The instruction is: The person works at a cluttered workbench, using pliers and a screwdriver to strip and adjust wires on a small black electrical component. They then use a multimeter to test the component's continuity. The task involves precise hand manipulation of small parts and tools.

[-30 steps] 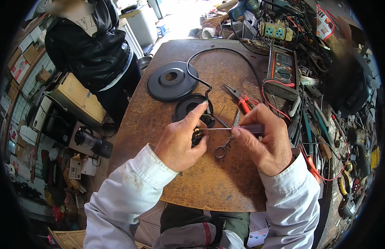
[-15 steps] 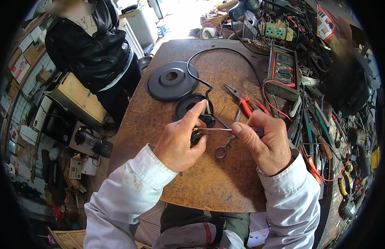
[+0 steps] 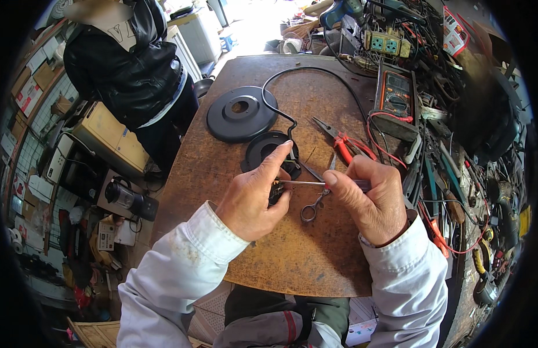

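My left hand (image 3: 246, 200) is closed around a small dark part (image 3: 275, 192) with brass-coloured metal on it, mostly hidden by the fingers. Its index finger stretches forward over a smaller black disc (image 3: 258, 149). In my right hand (image 3: 370, 200) is a screwdriver (image 3: 306, 183), its thin shaft pointing left with the tip at the dark part. Thin wires and a black cord (image 3: 315, 68) come in just beyond the left fingers. Scissors (image 3: 314, 209) lie on the table beneath the screwdriver, between my hands.
A larger black disc (image 3: 222, 122) lies farther back on the wooden table (image 3: 298, 267). Red-handled pliers (image 3: 342, 143) rest beyond my right hand. A multimeter (image 3: 395, 95) and piled tools line the right side. A person in a black jacket (image 3: 121, 69) stands at the far left.
Both hands stay in nearly the same place. The screwdriver and the dark part have shifted only very slightly.
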